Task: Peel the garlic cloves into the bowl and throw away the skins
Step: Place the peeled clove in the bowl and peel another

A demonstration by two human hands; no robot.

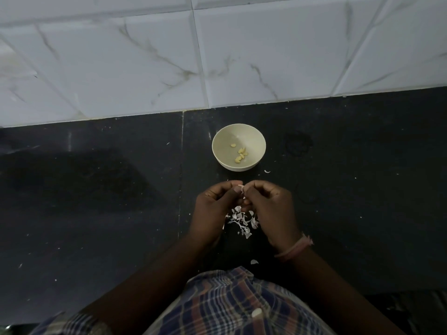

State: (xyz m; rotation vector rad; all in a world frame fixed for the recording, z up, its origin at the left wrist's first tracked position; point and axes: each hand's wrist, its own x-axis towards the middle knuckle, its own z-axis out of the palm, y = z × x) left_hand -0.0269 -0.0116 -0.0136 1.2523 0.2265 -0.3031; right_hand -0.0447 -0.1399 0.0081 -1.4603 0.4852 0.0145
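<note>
A small cream bowl (219, 147) stands on the dark counter, holding several peeled yellow garlic cloves (240, 154). Just in front of it my left hand (215, 206) and my right hand (268, 206) meet fingertip to fingertip. Both pinch one garlic clove (241, 188), whose pale skin shows between the thumbs. Below the hands lies a loose pile of white garlic skins (242, 220) on the counter. Most of the clove is hidden by my fingers.
The black counter (96, 201) runs back to a white marble-tiled wall (217, 56). Stray skin flakes lie right of the bowl (267, 171) and near my checked shirt (254, 262). A pink thread band circles my right wrist (294, 250).
</note>
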